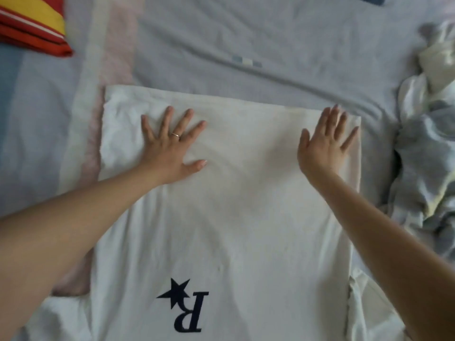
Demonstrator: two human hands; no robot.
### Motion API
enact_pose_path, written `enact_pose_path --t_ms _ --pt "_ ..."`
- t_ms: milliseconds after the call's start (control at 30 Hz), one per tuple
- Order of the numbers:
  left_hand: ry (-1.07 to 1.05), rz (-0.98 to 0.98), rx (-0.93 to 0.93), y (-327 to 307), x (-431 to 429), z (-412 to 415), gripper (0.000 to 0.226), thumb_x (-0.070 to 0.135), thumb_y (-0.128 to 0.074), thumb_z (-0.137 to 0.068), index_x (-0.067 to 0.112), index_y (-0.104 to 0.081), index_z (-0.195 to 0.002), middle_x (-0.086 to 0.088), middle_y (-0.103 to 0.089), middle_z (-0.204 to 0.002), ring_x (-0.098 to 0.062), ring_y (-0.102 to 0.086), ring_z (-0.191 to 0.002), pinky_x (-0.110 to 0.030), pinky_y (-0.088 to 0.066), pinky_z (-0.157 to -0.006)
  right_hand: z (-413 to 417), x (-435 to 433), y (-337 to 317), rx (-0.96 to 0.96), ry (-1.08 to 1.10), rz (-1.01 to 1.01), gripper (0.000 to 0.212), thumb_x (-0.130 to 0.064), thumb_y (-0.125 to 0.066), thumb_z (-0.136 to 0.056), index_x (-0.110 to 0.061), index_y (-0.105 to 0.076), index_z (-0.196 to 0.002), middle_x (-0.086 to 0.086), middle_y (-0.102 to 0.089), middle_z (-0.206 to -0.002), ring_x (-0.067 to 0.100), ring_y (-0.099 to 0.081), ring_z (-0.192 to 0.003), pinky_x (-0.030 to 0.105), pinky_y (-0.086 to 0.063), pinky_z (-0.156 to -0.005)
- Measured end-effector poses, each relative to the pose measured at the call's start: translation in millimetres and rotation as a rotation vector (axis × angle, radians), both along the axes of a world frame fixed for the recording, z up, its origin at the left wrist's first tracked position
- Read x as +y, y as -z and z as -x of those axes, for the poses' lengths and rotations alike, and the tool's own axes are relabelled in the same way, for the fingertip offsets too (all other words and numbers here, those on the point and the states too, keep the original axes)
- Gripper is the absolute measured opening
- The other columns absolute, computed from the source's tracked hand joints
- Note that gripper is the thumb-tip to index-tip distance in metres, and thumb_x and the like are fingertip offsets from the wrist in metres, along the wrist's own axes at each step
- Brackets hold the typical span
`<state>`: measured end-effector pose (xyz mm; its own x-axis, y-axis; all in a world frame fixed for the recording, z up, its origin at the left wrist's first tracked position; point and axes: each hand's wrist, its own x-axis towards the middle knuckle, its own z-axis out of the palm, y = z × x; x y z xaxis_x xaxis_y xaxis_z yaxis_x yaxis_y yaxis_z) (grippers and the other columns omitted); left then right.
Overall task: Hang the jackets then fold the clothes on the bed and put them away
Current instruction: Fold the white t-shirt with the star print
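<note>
A white T-shirt (pixel 241 217) with a dark star and a letter R lies spread flat on the bed, its printed end nearest me. My left hand (pixel 172 143) presses flat on the shirt's far left part, fingers spread, a ring on one finger. Over the far right edge, my right hand (pixel 325 141) lies flat with straight fingers, touching the cloth. Neither hand holds anything.
A rumpled heap of pale grey and cream clothes (pixel 428 134) lies at the right. A folded red and yellow garment (pixel 32 23) sits at the top left. The bed sheet (pixel 270 45) is pale blue-grey with a pink stripe (pixel 115 50) at the left.
</note>
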<state>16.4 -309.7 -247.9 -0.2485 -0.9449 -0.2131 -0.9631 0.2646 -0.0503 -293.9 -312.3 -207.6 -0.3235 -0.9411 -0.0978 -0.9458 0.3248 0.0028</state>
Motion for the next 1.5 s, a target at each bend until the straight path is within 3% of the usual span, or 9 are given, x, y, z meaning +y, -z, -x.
enact_pose_path --t_ms 167,267,367,533,667,933,1167,1333,1500 --pt "-0.034 0.020 0.312 -20.7 -5.5 -15.0 0.068 0.050 -0.035 -0.081 0.031 -0.031 -0.146 0.001 -0.016 -0.159 -0.026 -0.015 -0.145 -0.057 -0.010 -0.110 -138.1 37.7 17.7 -0.273 -0.346 -0.087 0.066 -0.052 -0.020 -0.098 -0.021 -0.001 -0.153 -0.004 0.003 -0.161 0.017 0.004 -0.148 0.037 0.013 -0.115" --pt "-0.490 0.267 0.403 -30.0 -13.3 -56.0 0.064 0.028 -0.058 -0.081 0.017 -0.038 -0.140 -0.011 -0.027 -0.152 -0.031 -0.027 -0.137 -0.044 -0.023 -0.106 -148.8 35.2 33.6 -0.237 -0.232 0.029 0.066 -0.051 -0.026 -0.095 -0.023 -0.013 -0.153 -0.004 -0.010 -0.160 0.020 -0.009 -0.148 0.038 0.008 -0.116" --pt "-0.919 0.083 0.512 -34.0 -37.5 -100.2 0.077 0.036 -0.075 -0.076 0.006 -0.037 -0.135 -0.017 -0.041 -0.138 -0.031 -0.041 -0.126 -0.037 -0.032 -0.102 -154.2 34.5 40.6 -0.258 -0.232 0.062 0.066 -0.048 -0.030 -0.092 -0.022 -0.020 -0.152 -0.002 -0.017 -0.159 0.021 -0.016 -0.147 0.038 0.004 -0.116" --pt "-1.019 -0.271 1.144 -51.1 -64.3 -119.4 0.033 0.008 -0.073 -0.078 0.006 -0.062 -0.109 -0.007 -0.067 -0.105 -0.019 -0.064 -0.092 -0.026 -0.053 -0.078 -152.7 34.6 40.0 -0.256 -0.226 0.096 0.066 -0.044 -0.032 -0.089 -0.021 -0.025 -0.150 0.000 -0.024 -0.157 0.022 -0.021 -0.145 0.040 -0.001 -0.116" --pt "-0.955 -0.365 1.394 -64.8 -70.6 -117.5 0.018 -0.004 -0.061 -0.086 0.013 -0.062 -0.094 -0.003 -0.067 -0.093 -0.009 -0.067 -0.077 -0.023 -0.054 -0.076 -151.6 34.9 38.6 -0.269 -0.226 0.106 0.066 -0.043 -0.031 -0.087 -0.020 -0.028 -0.149 0.000 -0.028 -0.156 0.023 -0.024 -0.143 0.041 -0.005 -0.116" --pt "-0.712 0.125 0.968 -38.7 -89.2 -145.7 0.026 -0.004 -0.071 -0.074 0.017 -0.056 -0.075 0.001 -0.062 -0.072 0.001 -0.056 -0.061 -0.023 -0.046 -0.065 -155.8 30.2 37.2 -0.269 -0.229 0.138 0.067 -0.042 -0.030 -0.085 -0.020 -0.030 -0.149 0.000 -0.028 -0.156 0.023 -0.025 -0.143 0.040 -0.004 -0.116" --pt "-0.598 0.464 0.465 -25.9 -55.7 -102.0 0.044 0.014 -0.061 -0.079 0.012 -0.056 -0.122 -0.009 -0.056 -0.129 -0.032 -0.048 -0.121 -0.036 -0.033 -0.097 -155.7 31.9 38.4 -0.263 -0.230 0.130 0.066 -0.041 -0.028 -0.086 -0.021 -0.027 -0.149 -0.001 -0.026 -0.157 0.022 -0.023 -0.144 0.043 -0.006 -0.116" --pt "0.173 0.144 0.303 -20.8 29.8 -68.5 0.063 0.042 -0.043 -0.087 0.018 -0.036 -0.145 -0.009 -0.028 -0.155 -0.032 -0.021 -0.142 -0.049 -0.018 -0.112 -156.7 32.3 38.4 -0.265 -0.232 0.122 0.067 -0.041 -0.029 -0.086 -0.021 -0.028 -0.149 -0.001 -0.026 -0.157 0.022 -0.023 -0.144 0.043 -0.006 -0.117" --pt "-0.100 0.082 0.006 -6.3 20.3 -112.9 0.078 0.064 -0.030 -0.081 0.034 -0.014 -0.151 0.001 -0.012 -0.160 -0.037 -0.010 -0.145 -0.069 -0.008 -0.108 -155.7 30.8 36.8 -0.257 -0.234 0.105 0.066 -0.042 -0.029 -0.087 -0.022 -0.027 -0.150 -0.002 -0.025 -0.157 0.021 -0.021 -0.144 0.041 -0.004 -0.117"
